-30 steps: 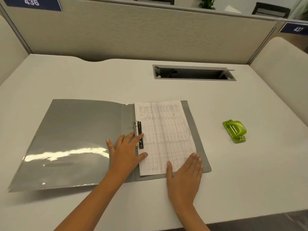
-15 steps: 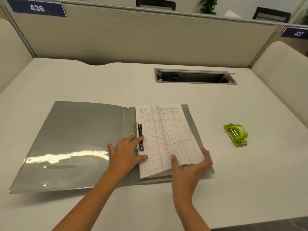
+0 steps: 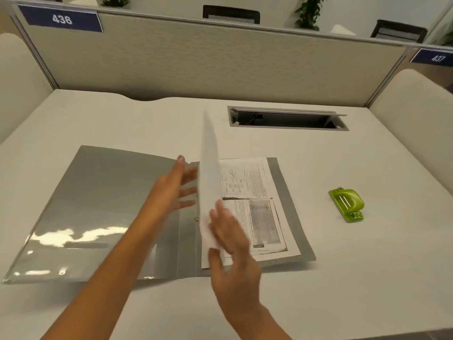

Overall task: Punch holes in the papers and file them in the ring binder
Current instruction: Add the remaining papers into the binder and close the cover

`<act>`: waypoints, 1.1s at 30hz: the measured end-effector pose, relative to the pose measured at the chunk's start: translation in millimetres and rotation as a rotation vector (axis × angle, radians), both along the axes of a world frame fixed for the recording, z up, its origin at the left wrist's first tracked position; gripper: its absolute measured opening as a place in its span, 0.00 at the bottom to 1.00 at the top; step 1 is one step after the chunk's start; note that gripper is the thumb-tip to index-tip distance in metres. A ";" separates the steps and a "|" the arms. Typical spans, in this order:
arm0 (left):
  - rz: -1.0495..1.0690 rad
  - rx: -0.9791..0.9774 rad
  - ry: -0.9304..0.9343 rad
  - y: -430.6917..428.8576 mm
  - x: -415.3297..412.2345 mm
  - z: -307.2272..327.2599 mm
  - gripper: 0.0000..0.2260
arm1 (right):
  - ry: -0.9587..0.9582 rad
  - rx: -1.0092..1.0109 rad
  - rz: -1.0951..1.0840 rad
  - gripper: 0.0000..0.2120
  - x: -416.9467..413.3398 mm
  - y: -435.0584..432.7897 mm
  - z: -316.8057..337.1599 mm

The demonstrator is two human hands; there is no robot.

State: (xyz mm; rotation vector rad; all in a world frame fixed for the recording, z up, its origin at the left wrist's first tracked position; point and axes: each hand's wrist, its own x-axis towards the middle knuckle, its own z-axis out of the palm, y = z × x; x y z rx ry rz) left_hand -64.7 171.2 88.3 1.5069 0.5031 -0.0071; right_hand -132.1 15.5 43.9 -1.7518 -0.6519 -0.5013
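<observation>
A grey ring binder (image 3: 98,207) lies open on the white desk. Printed papers (image 3: 255,207) lie on its right half. One white sheet (image 3: 209,168) stands nearly upright over the rings, blurred by motion. My right hand (image 3: 230,244) pinches that sheet's lower corner between thumb and fingers. My left hand (image 3: 175,187) hovers over the spine just left of the sheet, fingers spread, holding nothing. A ring (image 3: 196,219) shows below it. The green hole punch (image 3: 346,204) rests on the desk to the right, apart from both hands.
An open cable slot (image 3: 286,117) is set into the desk behind the binder. Beige partition panels (image 3: 208,62) with number plates 436 and 437 close off the back and sides. The desk's front edge (image 3: 367,336) runs near the bottom right.
My right hand lifted the top sheet from flat to nearly upright, swinging it leftwards. My left hand rose off the ring clip and moved back along the spine. A different printed page is uncovered.
</observation>
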 end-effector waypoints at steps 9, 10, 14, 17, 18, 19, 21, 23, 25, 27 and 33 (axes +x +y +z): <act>0.066 0.181 0.101 36.9 3.3 30.9 0.04 | -0.087 -0.206 0.339 0.21 -5.6 21.8 0.6; 0.067 0.169 0.103 41.4 3.3 30.6 0.03 | -0.063 -0.160 0.326 0.19 -4.7 19.8 0.4; 0.058 0.162 0.120 59.3 3.8 29.5 0.03 | 0.098 -0.090 -0.083 0.12 13.5 -1.0 -6.7; 0.044 0.152 0.142 66.1 4.5 25.7 0.03 | 0.310 -0.240 -0.441 0.15 41.2 -28.0 -22.4; 0.043 0.143 0.144 67.3 5.1 24.1 0.03 | 0.389 -0.340 -0.533 0.17 51.2 -39.5 -28.3; 0.043 0.135 0.148 68.2 5.2 23.1 0.04 | 0.464 -0.474 -0.625 0.19 60.1 -51.5 -33.6; 0.049 0.123 0.160 69.7 6.3 19.1 0.08 | 0.631 -0.741 -0.748 0.23 70.6 -73.4 -38.6; 0.058 0.117 0.165 70.1 6.2 16.0 0.09 | 0.726 -0.885 -0.745 0.26 73.1 -89.5 -41.0; 0.051 0.111 0.161 70.4 5.7 13.5 0.04 | 0.777 -0.890 -0.718 0.27 73.9 -97.7 -42.9; 0.046 0.099 0.155 71.7 5.3 11.1 0.01 | 0.824 -0.869 -0.714 0.26 75.2 -100.0 -45.4; 0.102 0.092 0.155 73.1 2.6 4.1 0.02 | 1.035 -0.807 -0.702 0.18 87.7 -95.5 -38.7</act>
